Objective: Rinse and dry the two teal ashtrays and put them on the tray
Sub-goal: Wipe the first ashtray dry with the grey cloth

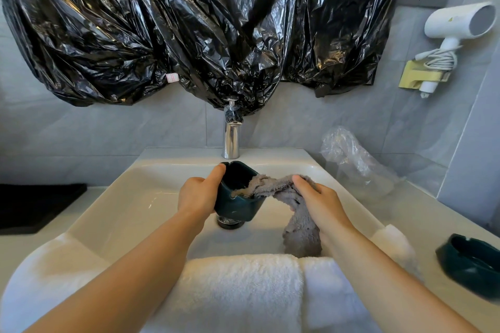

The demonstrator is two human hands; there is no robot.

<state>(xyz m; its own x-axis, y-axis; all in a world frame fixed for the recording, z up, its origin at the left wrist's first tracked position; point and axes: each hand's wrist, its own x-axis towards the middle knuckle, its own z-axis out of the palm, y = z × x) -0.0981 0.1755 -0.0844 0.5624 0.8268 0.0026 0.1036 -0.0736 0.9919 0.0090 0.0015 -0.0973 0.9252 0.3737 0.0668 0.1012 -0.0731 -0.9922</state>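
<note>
My left hand (198, 194) grips a teal ashtray (238, 208) tilted on its side over the white sink (130, 197), thumb on its upper rim. My right hand (316, 197) holds a grey cloth (300, 224); one end of the cloth lies inside the ashtray's bowl, the other hangs down into the basin. A second teal ashtray (470, 265) sits on the counter at the far right, partly cut off by the frame edge. A black tray (35, 205) lies on the counter at the left.
A chrome tap (231, 138) stands behind the basin, with the drain (228, 223) under the held ashtray. White towels (243, 292) drape over the sink's front edge. A clear plastic bag (351, 159) lies at the back right. Black plastic sheeting (189, 27) covers the wall, and a hairdryer (457, 24) hangs at the right.
</note>
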